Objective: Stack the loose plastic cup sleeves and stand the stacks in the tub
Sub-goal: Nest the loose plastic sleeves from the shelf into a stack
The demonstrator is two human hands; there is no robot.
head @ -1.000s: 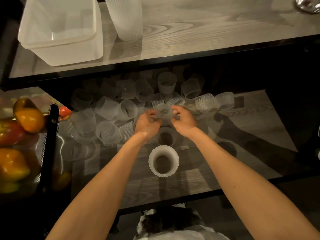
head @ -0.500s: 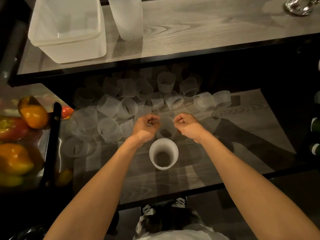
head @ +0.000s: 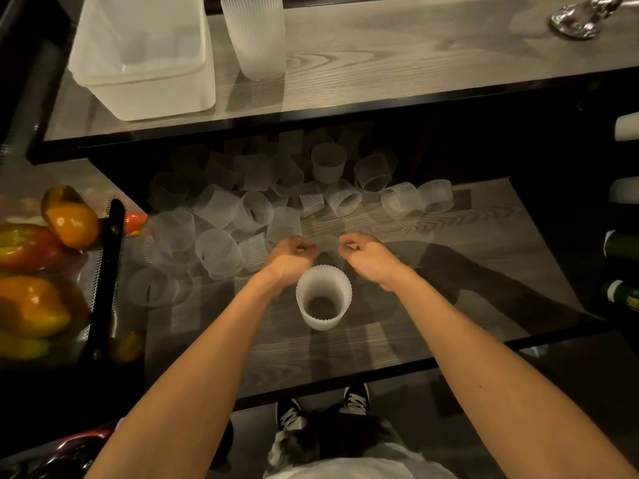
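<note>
On the lower shelf, my left hand [head: 294,252] and my right hand [head: 363,250] face each other with fingers curled. Each pinches one side of a faint translucent ribbed cup sleeve [head: 326,243] held between them. Just in front of that sleeve, nearer to me, an upright stack of sleeves [head: 323,297] stands with its mouth up. Several loose sleeves [head: 242,212] lie scattered behind and to the left of my hands. The white plastic tub [head: 166,98] sits on the upper shelf at the left, with a tall finished stack [head: 256,36] standing beside it, outside the tub.
Orange and red peppers [head: 38,264] fill a perforated metal tray [head: 107,257] at the left. Bottles [head: 622,243] stand at the right edge. A shiny metal object [head: 577,19] lies at the upper shelf's far right. The dark shelf edge [head: 311,119] overhangs the loose sleeves.
Both hands have drawn the pinched sleeve back from the pile toward me, so it now hangs just behind the upright stack. Their fingers have curled tighter.
</note>
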